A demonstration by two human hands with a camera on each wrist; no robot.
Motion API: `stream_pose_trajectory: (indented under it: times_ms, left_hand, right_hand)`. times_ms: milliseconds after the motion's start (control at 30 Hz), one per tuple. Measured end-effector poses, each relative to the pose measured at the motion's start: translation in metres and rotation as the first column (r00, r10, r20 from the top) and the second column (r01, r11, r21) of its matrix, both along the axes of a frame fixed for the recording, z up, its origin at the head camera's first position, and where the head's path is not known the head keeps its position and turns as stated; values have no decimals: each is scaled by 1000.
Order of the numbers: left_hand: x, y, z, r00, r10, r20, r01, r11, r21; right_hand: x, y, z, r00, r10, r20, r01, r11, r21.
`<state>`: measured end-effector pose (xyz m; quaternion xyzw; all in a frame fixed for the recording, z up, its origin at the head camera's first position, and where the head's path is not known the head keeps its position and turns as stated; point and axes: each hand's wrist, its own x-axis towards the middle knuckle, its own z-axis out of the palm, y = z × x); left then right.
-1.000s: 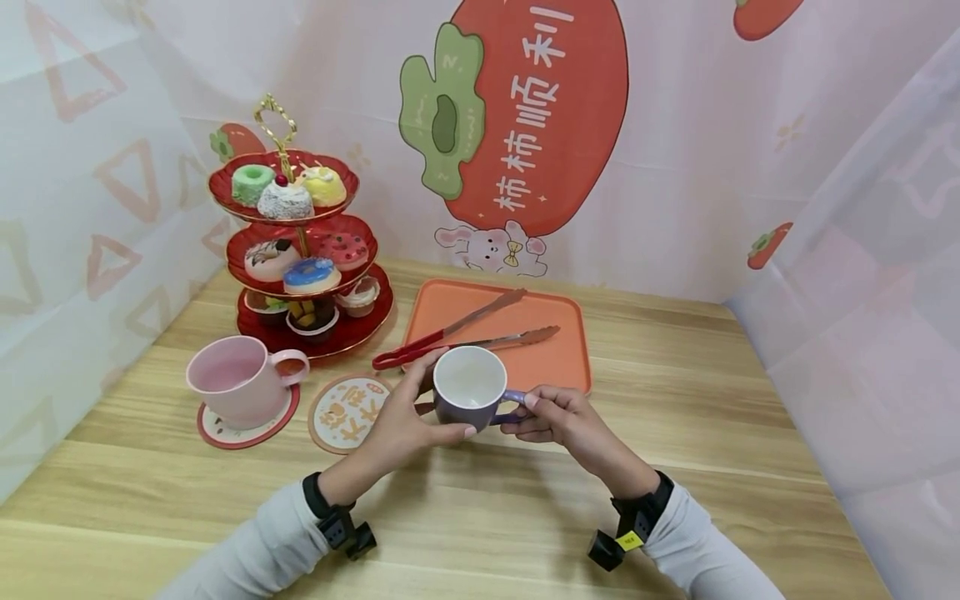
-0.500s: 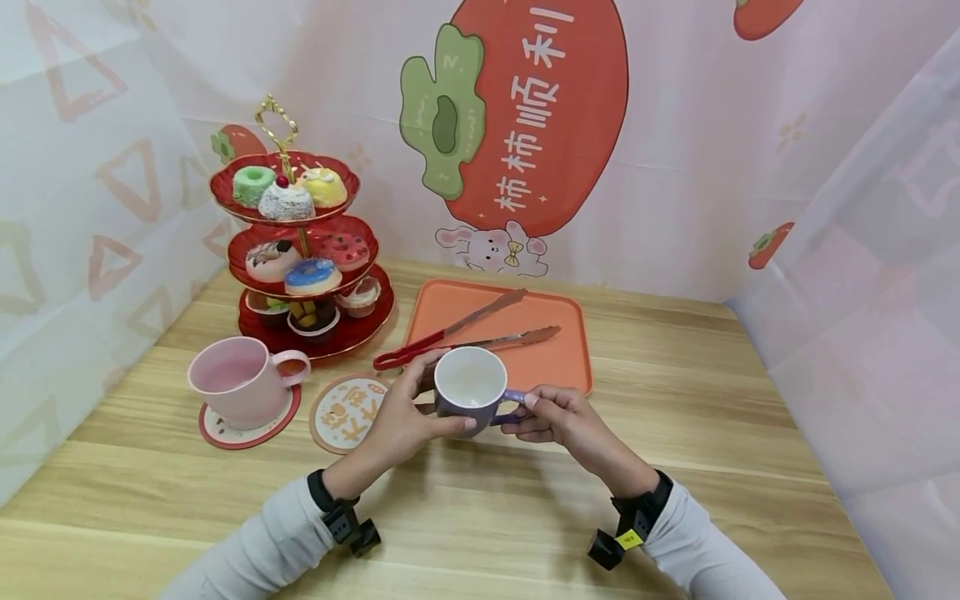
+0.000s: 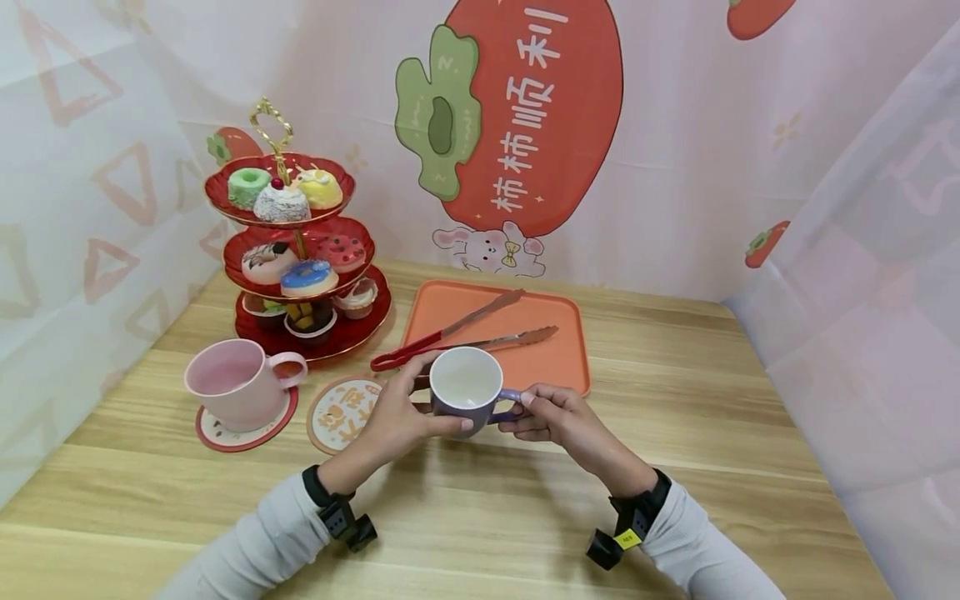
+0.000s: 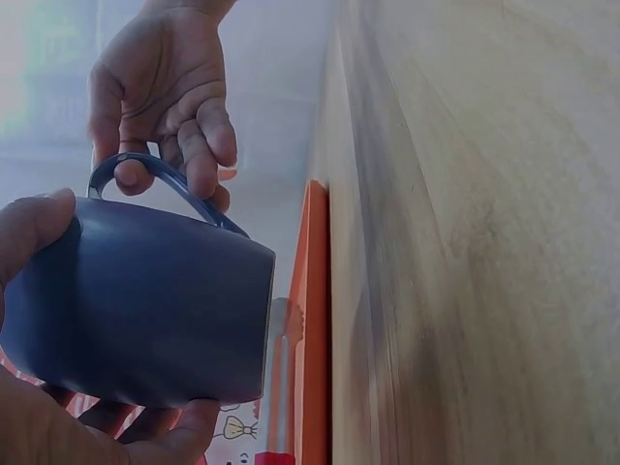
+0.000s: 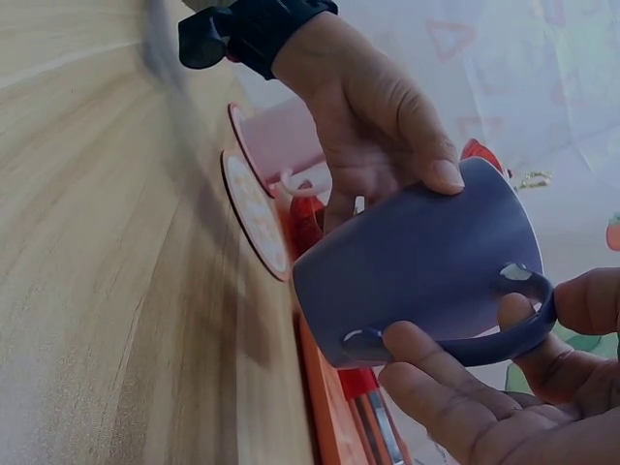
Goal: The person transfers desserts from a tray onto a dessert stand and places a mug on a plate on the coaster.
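Both hands hold a purple mug [image 3: 467, 385] with a white inside, raised above the table in front of the tray. My left hand [image 3: 401, 417] grips the mug's body from the side, its thumb along the near wall. With thumb and fingers my right hand [image 3: 553, 417] pinches the handle [image 5: 499, 344]. In the left wrist view the mug's wall [image 4: 145, 300] shows smooth and dark, its handle at the top in the right hand's fingers. A round coaster [image 3: 341, 414] with orange characters lies just left of the left hand, partly covered by it.
A pink mug [image 3: 236, 387] stands on a red-rimmed coaster [image 3: 247, 437] at the left. Behind it rises a three-tier red stand [image 3: 348, 337] bearing several cakes and doughnuts. Red-handled tongs [image 3: 420, 348] lie across an orange tray [image 3: 551, 367]. A printed cloth [image 3: 675, 167] hangs behind the table.
The whole head view has shifted very slightly. Both hands keep the same hold on the purple mug, which stays at nearly the same place.
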<state>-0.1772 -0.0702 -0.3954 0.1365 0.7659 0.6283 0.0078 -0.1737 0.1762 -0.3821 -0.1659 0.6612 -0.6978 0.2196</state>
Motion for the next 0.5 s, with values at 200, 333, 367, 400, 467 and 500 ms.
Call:
stream_pose_trajectory:
  times_ms: [200,333,367,400,467,500]
  left_hand:
    - [-1,0,2,1000,-10,-10,10,1000,-6]
    - [-1,-3,3,1000,-4,-19,3,1000,-12]
    - [-1,-4,4,1000,-2,-22,2,1000,-8]
    - [-1,-5,3,1000,1,-26,-1,1000,-5]
    - [-1,-7,3,999,1,-40,-1,1000,3]
    - [-1,-8,3,999,3,-47,-2,1000,3]
  right_hand:
    - [1,-1,1,1000,-6,6,6,1000,14]
    - [2,-1,2,1000,1,-8,0,997,71]
    - [2,-1,2,1000,6,-27,-3,995,101]
    - [2,0,2,998,14,-58,-6,990,141]
    - [1,2,1,988,34,-148,2,971,237]
    - [1,3,1,979,45,-200,15,957,289]
